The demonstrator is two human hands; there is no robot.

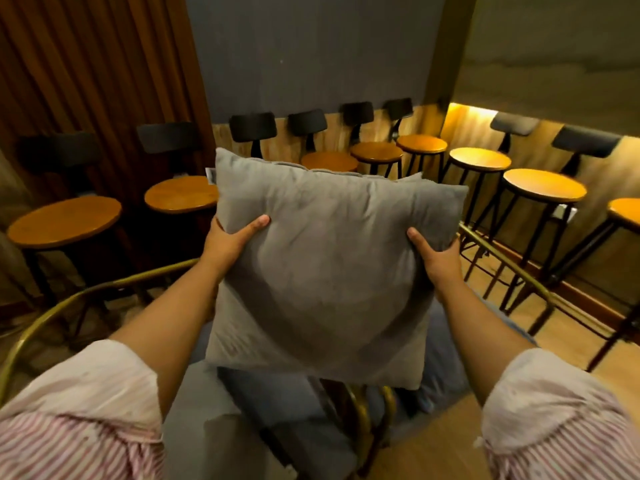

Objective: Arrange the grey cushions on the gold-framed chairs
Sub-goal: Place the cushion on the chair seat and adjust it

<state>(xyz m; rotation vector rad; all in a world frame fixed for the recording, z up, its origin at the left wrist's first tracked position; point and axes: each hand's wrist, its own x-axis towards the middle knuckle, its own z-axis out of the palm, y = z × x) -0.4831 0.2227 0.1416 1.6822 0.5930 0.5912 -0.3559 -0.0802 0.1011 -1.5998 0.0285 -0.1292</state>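
Note:
A square grey cushion (329, 265) fills the middle of the view, held up in the air in front of me. My left hand (230, 242) grips its left edge with the thumb across the front. My right hand (434, 256) grips its right edge the same way. Behind its top edge shows the rim of a second grey cushion (311, 167). Below the held cushion are two gold-framed chairs: one curved gold frame (79, 299) at the left with a grey seat (207, 420), another gold rail (512, 265) at the right. The cushion hides most of both seats.
A row of wooden round-topped stools (65, 220) with dark backrests lines the far wall and the right wall (543, 188). A brown curtain (86, 64) hangs at the left. Wooden floor (446, 441) shows at the lower right.

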